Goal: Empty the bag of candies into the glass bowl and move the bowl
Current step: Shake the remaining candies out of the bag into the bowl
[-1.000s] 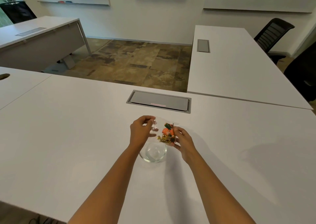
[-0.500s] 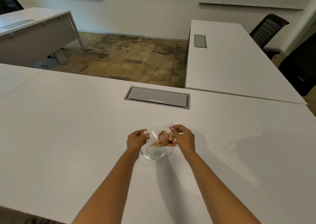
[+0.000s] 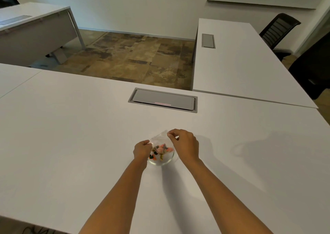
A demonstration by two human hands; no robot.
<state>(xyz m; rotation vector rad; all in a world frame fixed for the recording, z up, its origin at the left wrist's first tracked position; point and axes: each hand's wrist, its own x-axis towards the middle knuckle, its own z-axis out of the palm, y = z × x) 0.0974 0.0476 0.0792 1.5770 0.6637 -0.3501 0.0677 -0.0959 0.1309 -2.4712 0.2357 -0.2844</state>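
1. A clear plastic bag is held above a glass bowl by both hands; the bag is upturned over the bowl, its upper edge stretched between the two hands
2. The left hand is positioned at the left rim of the bowl; its fingers are pinched narrowly on the left corner of the bag
3. The right hand is positioned above and to the right of the bowl; its thumb and forefinger are closed on the right corner of the bag, and the remaining fingers are curled inward
4. The candies are seen in orange, pink, dark and gold wrappers, grouped within the outline of the bowl; whether they all rest in the bowl or are partly retained in the bag cannot be told, since the film is transparent and blurred
5. The bowl is set on the white table, near the front centre, directly between the forearms
6. A grey cable hatch is recessed in the table beyond the bowl, well apart from it; a small pink label is borne on its near edge, and the lettering cannot be read
7. A second white table is placed at the right, with its own hatch, and a black chair is located behind it
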